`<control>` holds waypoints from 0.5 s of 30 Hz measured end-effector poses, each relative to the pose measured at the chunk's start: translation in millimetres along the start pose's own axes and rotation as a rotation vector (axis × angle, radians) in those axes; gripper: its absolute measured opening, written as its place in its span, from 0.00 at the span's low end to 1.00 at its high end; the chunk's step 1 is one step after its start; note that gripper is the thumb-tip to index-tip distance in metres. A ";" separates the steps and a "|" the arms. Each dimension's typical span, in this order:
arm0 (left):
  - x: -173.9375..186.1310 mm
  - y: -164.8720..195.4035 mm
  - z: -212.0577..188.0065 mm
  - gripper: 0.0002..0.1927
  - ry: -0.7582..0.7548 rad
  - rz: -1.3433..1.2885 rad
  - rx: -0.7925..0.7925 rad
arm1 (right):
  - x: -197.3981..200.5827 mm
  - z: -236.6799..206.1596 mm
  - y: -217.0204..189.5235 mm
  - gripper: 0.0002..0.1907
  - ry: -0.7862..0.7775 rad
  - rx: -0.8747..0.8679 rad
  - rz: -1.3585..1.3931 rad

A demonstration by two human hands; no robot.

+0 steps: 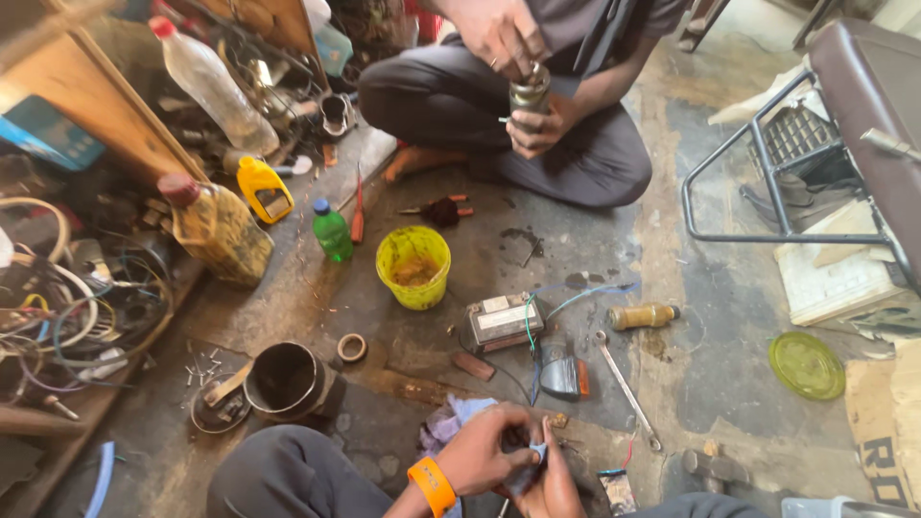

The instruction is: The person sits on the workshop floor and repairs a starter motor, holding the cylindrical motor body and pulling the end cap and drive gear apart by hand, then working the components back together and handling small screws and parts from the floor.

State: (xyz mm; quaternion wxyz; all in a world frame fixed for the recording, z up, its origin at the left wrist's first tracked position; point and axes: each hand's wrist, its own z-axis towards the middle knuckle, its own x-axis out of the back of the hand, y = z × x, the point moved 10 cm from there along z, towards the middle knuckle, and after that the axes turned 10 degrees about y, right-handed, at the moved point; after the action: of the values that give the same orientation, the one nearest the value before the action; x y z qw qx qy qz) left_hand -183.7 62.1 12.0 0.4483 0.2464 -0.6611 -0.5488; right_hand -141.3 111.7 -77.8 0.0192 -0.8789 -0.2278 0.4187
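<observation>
Both hands, left hand (480,453) and right hand (552,484), closed around a crumpled rag (526,459); its axis unclear.

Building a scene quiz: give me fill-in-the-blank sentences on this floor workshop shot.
1. The left hand wears an ____ wristband.
2. The small bucket on the floor is ____.
3. The wrench lies on the ____.
4. The person opposite holds a metal ____.

Missing: orange; yellow; floor; cylinder

Stained concrete floor (729,384): yellow bucket (413,266), battery (504,321), spanner (625,388), green bottle (332,230).
</observation>
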 end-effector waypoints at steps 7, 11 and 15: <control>-3.0 -15.5 -7.0 0.34 0.352 0.338 -0.041 | 5.2 -10.4 -15.6 0.29 0.031 0.014 -0.086; -33.4 -38.5 -11.9 0.27 0.264 0.125 0.085 | 7.3 -6.6 -1.0 0.26 0.056 -0.075 -0.086; -50.2 -47.7 -12.1 0.25 0.150 0.225 0.114 | 11.3 -4.3 -19.8 0.24 0.118 0.148 -0.131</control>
State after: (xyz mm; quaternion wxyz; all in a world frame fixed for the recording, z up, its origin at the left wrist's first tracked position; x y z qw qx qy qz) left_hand -157.3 83.9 -49.4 0.5405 0.2364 -0.6791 -0.4368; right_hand -139.6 134.8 -78.7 0.1248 -0.8815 -0.2515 0.3796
